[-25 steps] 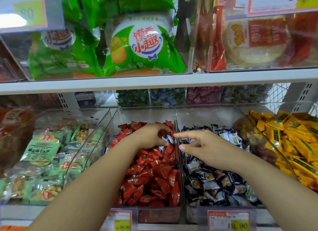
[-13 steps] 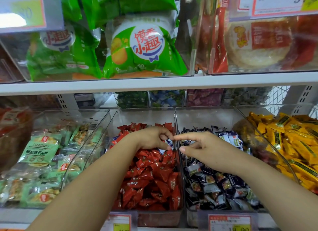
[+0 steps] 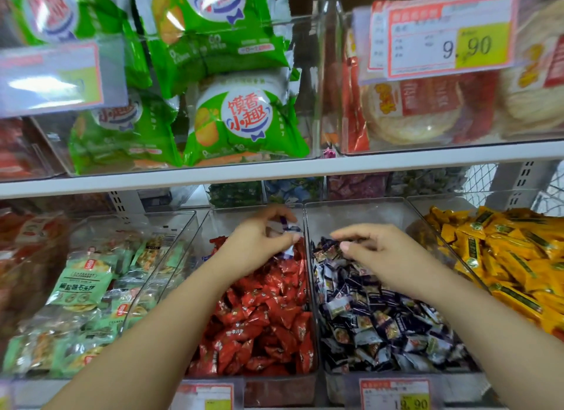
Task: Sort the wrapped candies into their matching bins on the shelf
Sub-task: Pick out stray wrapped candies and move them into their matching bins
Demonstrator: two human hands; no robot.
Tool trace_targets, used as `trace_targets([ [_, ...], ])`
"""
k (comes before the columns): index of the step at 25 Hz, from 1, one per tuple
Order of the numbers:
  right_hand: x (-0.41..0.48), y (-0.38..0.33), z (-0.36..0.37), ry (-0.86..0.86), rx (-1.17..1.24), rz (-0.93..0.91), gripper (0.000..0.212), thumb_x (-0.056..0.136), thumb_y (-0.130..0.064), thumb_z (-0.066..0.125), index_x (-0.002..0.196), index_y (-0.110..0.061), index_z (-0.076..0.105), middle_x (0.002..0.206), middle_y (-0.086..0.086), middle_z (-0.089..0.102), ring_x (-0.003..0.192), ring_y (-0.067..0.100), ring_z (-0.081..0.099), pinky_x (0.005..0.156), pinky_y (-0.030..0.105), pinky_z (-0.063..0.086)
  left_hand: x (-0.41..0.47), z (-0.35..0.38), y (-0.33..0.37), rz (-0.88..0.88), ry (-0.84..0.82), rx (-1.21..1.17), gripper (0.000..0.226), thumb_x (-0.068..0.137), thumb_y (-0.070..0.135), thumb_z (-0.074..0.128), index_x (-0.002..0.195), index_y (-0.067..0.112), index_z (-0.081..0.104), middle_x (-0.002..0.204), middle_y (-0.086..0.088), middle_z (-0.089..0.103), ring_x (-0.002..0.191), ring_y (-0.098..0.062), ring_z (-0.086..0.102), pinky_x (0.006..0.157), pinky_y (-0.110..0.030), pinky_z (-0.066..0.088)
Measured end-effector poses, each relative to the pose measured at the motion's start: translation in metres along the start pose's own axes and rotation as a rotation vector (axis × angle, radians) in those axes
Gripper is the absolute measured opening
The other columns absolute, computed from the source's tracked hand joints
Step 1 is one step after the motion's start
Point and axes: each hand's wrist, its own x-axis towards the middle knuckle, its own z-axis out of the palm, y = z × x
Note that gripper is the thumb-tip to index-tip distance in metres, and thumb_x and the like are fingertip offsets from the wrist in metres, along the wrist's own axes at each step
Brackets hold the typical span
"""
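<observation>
At the far left a bin of green snack packets (image 3: 82, 284) plays no part in this. Next to it sits the red bin (image 3: 238, 220), full of red candies (image 3: 262, 318), and over its back end is the left hand (image 3: 259, 241). Its fingers are curled and its thumb is closed in, pinching a small cluster of blue-and-white candies (image 3: 288, 226) that do not match the red ones beneath. The step in hand appears to be carrying these strays across the clear divider. To do it well, the pinch should stay firm on the slippery wrappers, rise enough to clear the wall, and loosen only once it is fully over the neighbouring pile, so that nothing drops back among the red. Just beyond the divider, the right hand (image 3: 384, 257) hovers above the dark bin (image 3: 351, 214) and its dark-wrapped candies (image 3: 375, 318). Its fingers are loosely extended towards the left hand and nothing shows between them, though the underside is hidden. It could take the handful or simply move out of the way. At the far right are yellow candies (image 3: 503, 257), well apart from both hands.
</observation>
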Motion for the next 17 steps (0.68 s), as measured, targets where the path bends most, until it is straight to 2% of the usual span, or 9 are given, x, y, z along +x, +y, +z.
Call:
trace_targets([
  [3,-0.003,0.008,-0.008,0.117,0.020,0.018,0.020,0.092,-0.024,0.055,0.108,-0.031,0.065,0.101,-0.014,0.065,0.097,0.005,0.060,0.078,0.019,0.043,0.004,0.019,0.032,0.069,-0.038,0.014,0.020,0.084,0.029,0.067,0.096,0.033,0.052,0.086,0.016,0.057,0.065,-0.001,0.056,0.064,-0.018,0.042],
  [6,-0.009,0.013,-0.011,0.132,0.006,0.011,0.018,0.092,-0.023,0.055,0.105,-0.029,0.067,0.101,-0.014,0.065,0.094,0.002,0.060,0.074,0.010,0.042,0.009,0.036,0.044,0.092,-0.140,0.080,0.025,0.086,0.029,0.064,0.110,0.026,0.057,0.097,0.016,0.060,0.089,-0.002,0.061,0.079,-0.020,0.046],
  [8,-0.011,0.015,-0.010,0.097,-0.021,0.006,0.018,0.092,-0.024,0.055,0.105,-0.030,0.066,0.101,-0.017,0.064,0.095,0.000,0.059,0.073,0.008,0.041,0.008,0.032,0.036,0.070,-0.084,0.132,0.018,0.088,0.028,0.062,0.106,0.026,0.059,0.097,0.017,0.059,0.093,-0.001,0.059,0.082,-0.019,0.044],
  [11,-0.011,0.011,-0.003,0.021,-0.049,0.002,0.020,0.093,-0.026,0.054,0.108,-0.031,0.065,0.104,-0.018,0.063,0.096,0.003,0.060,0.075,0.015,0.047,-0.004,0.015,0.015,-0.003,-0.009,0.129,0.004,0.088,0.021,0.061,0.090,0.024,0.062,0.085,0.014,0.061,0.079,-0.001,0.058,0.071,-0.013,0.042],
  [12,-0.011,0.007,0.001,-0.010,-0.037,-0.002,0.020,0.093,-0.026,0.054,0.108,-0.032,0.065,0.105,-0.018,0.063,0.096,0.003,0.060,0.074,0.016,0.049,-0.010,0.010,0.009,-0.026,-0.049,0.130,0.004,0.088,0.019,0.061,0.088,0.023,0.064,0.082,0.014,0.062,0.072,0.003,0.056,0.068,-0.010,0.040],
  [14,-0.011,-0.001,0.010,-0.079,-0.038,-0.018,0.022,0.093,-0.029,0.054,0.111,-0.035,0.064,0.108,-0.017,0.064,0.094,-0.001,0.060,0.077,0.019,0.052,-0.021,0.006,0.001,-0.059,-0.260,0.140,0.005,0.088,0.020,0.062,0.087,0.023,0.067,0.079,0.017,0.063,0.069,0.010,0.054,0.068,-0.008,0.039],
  [17,-0.009,-0.012,0.025,-0.180,-0.071,-0.049,0.025,0.091,-0.035,0.055,0.114,-0.042,0.060,0.113,-0.018,0.061,0.096,-0.005,0.059,0.088,0.025,0.051,-0.030,0.011,-0.006,-0.030,-0.562,0.203,0.006,0.087,0.029,0.063,0.084,0.033,0.067,0.086,0.022,0.064,0.084,0.005,0.058,0.081,-0.016,0.042],
])
